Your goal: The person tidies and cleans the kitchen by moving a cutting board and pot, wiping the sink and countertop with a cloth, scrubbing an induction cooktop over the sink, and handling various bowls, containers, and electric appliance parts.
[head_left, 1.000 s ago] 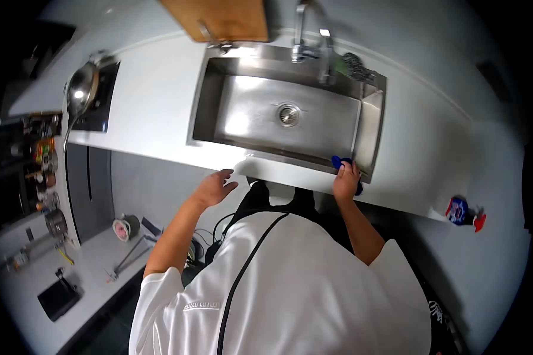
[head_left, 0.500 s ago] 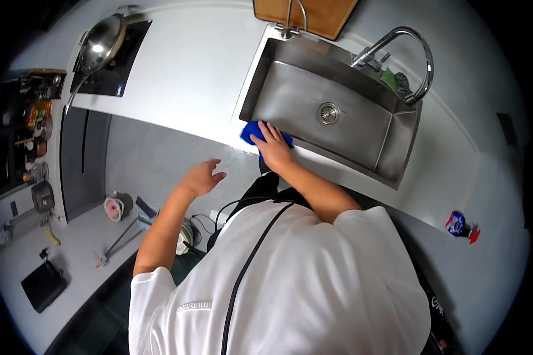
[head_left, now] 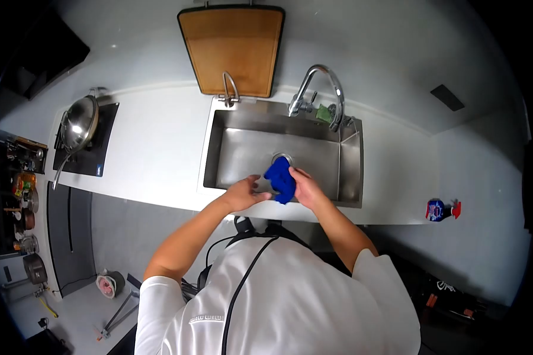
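A crumpled blue cloth [head_left: 282, 179] hangs over the front part of the steel sink [head_left: 237, 154], partly covering the drain [head_left: 282, 158]. My right hand [head_left: 305, 188] grips the cloth along its right side, thumb and fingers closed on it. Just left of the cloth is my left hand [head_left: 245, 194], fingers apart and curved toward it; a small gap shows between them and it holds nothing.
A chrome faucet [head_left: 323, 83] and a smaller tap [head_left: 229, 89] stand behind the sink, with a green sponge [head_left: 324, 113] nearby. A wooden cutting board [head_left: 231, 50] leans on the wall. Left is a lidded wok [head_left: 80, 124]; right, a spray bottle [head_left: 441, 209].
My right hand has lifted the blue cloth off the sink's front left edge and brought it over the basin. My left hand has come up from below the counter toward it. The view has shifted.
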### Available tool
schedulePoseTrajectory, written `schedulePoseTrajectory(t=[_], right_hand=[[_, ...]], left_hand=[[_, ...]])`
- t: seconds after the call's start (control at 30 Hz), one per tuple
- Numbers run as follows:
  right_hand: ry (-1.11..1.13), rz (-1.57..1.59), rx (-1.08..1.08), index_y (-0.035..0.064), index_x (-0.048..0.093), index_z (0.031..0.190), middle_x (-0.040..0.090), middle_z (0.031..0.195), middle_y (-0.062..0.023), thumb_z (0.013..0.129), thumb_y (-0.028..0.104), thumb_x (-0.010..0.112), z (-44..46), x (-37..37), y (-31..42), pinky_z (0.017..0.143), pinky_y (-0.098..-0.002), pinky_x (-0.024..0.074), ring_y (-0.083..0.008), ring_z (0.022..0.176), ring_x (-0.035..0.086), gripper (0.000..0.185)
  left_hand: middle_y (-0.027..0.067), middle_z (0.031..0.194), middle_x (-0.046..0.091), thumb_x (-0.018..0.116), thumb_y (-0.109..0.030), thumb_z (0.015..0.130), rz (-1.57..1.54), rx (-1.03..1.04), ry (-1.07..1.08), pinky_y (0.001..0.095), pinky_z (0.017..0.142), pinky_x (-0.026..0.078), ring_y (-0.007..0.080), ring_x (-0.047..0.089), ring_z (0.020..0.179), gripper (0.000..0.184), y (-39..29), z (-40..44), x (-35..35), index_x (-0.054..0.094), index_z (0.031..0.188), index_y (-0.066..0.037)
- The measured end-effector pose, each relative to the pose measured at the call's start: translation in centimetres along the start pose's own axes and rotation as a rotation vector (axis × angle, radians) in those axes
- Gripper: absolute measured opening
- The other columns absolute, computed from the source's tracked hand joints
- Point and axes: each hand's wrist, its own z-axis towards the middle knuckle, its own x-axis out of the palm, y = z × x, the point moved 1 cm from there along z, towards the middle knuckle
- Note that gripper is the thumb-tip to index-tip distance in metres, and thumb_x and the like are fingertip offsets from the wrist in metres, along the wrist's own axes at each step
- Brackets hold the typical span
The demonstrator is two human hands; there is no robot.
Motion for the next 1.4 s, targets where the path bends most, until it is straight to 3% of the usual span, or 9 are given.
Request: schedulePoseTrajectory(t=[0.13,0.37,0.6,0.7,0.83,0.97,1.2,1.3,1.4], right_hand=[[0.248,0.006,-0.180,-0.0008,0.047,0.144,0.061,0.129,-0.0103,0.093,0.009,0.066,-1.4,2.2,3.8,0.102,-0.0367,0.0476,-0.0215,0.122,0.059,0.056],[0.121,-0.050,-0.126,0.0018,0.059,0.129,0.068,0.114,-0.0070,0.091,0.011,0.070,-2.7,-1.4,8.6,0.086,-0.0285,0.0523,-0.0156,0.103,0.065,0.040],[0.041,0.027,-0.115,-0.0011,0.054,0.127,0.062,0.124,-0.0161,0.096,0.007,0.055,0.0,-3.7,6.9,0.093,-0.0460,0.0534,-0.0290,0.108,0.066,0.032],[0.000,0.089,-0.159,-0.0013,0.056,0.120,0.062,0.122,-0.0171,0.094,0.004,0.054,0.4,-3.5,6.6,0.093,-0.0491,0.0538,-0.0312,0.108,0.065,0.027],[0.197,0.172,-0.231,0.0008,0.057,0.115,0.063,0.115,-0.0147,0.093,0.005,0.056,1.3,-1.9,8.4,0.089,-0.0499,0.0545,-0.0291,0.104,0.066,0.022],[0.219,0.018,-0.184,0.0048,0.058,0.115,0.064,0.111,-0.0111,0.095,0.010,0.059,1.1,0.8,10.5,0.087,-0.0498,0.0540,-0.0267,0.100,0.066,0.021],[0.317,0.200,-0.154,0.0050,0.057,0.122,0.063,0.120,-0.0112,0.096,0.014,0.063,0.3,2.9,9.2,0.088,-0.0471,0.0538,-0.0246,0.102,0.066,0.028],[0.382,0.097,-0.207,0.0013,0.052,0.131,0.059,0.127,-0.0130,0.093,0.007,0.062,1.3,3.2,7.2,0.089,-0.0450,0.0536,-0.0247,0.108,0.063,0.040],[0.199,-0.698,-0.437,0.0030,0.041,0.146,0.054,0.134,-0.0148,0.084,0.004,0.068,1.4,2.1,7.2,0.096,-0.0392,0.0510,-0.0267,0.117,0.058,0.067]], left_hand=[[0.0247,0.114,0.069,0.075,-0.036,0.091,-0.037,0.032,-0.140,0.0386,0.091,0.054,0.0310,0.068,0.105,0.067,-6.1,3.6,-0.1,0.051,0.135,0.008],[0.0033,0.097,0.066,0.069,-0.033,0.098,-0.488,0.094,-0.105,0.0298,0.090,0.050,0.0125,0.061,0.093,0.035,-7.7,5.5,-1.5,0.062,0.106,0.000],[0.0056,0.103,0.065,0.063,-0.029,0.101,-0.917,0.041,-0.197,0.0350,0.090,0.051,0.0164,0.063,0.096,0.023,-8.0,5.7,-2.0,0.055,0.108,-0.008],[0.0061,0.101,0.065,0.062,-0.024,0.102,-0.882,-0.035,-0.381,0.0345,0.086,0.052,0.0168,0.063,0.093,0.017,-8.3,4.8,-3.4,0.053,0.103,-0.010],[0.0081,0.101,0.064,0.066,-0.024,0.099,-0.232,-0.079,-0.408,0.0324,0.078,0.053,0.0179,0.063,0.090,0.029,-2.9,5.1,-4.7,0.053,0.112,-0.002],[0.0107,0.111,0.063,0.066,-0.027,0.099,-0.300,-0.257,-0.358,0.0331,0.070,0.053,0.0205,0.064,0.095,0.044,-3.8,3.6,-4.4,0.049,0.126,0.004],[0.0150,0.125,0.061,0.077,-0.054,0.083,-0.720,-0.116,-0.274,0.0410,0.104,0.042,0.0255,0.058,0.116,0.088,-6.0,4.6,-4.5,0.042,0.140,0.003],[0.0198,0.121,0.064,0.086,-0.045,0.074,-0.413,0.073,-0.280,0.0396,0.102,0.047,0.0259,0.061,0.114,0.099,-5.3,6.7,-2.6,0.039,0.142,0.008],[0.0209,0.112,0.068,0.077,-0.027,0.077,-0.013,0.012,-0.239,0.0387,0.096,0.051,0.0265,0.066,0.107,0.072,-9.5,5.0,-3.7,0.051,0.134,0.009]])
